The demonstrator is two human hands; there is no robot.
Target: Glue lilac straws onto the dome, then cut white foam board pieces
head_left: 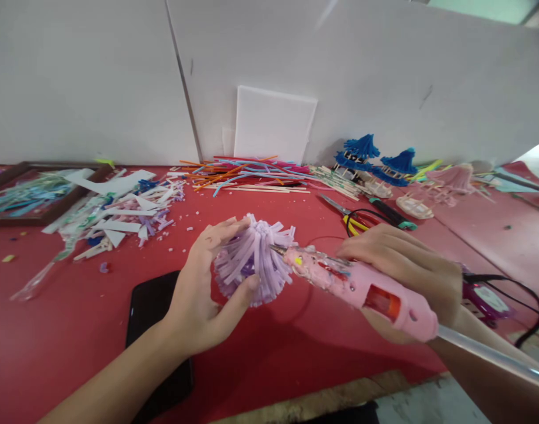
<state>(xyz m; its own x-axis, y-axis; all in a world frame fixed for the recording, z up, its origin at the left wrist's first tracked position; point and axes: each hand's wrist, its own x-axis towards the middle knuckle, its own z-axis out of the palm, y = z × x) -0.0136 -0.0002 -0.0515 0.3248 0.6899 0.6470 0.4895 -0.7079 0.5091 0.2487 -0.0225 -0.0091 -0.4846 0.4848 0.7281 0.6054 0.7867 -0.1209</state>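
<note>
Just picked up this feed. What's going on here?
A person at a red table holds a lilac fringed piece in the left hand and a pink glue gun in the right hand. The gun's metal tip points in at the lilac strips near the top; I can't see whether glue is flowing. A clear glue stick juts from the gun's rear. Coloured strips and blue fringed pieces are at the back.

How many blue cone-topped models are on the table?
2: one blue model near the grey wall, right of the white panel; the other blue model just to the first's right. Both lie beyond the right hand.
</note>
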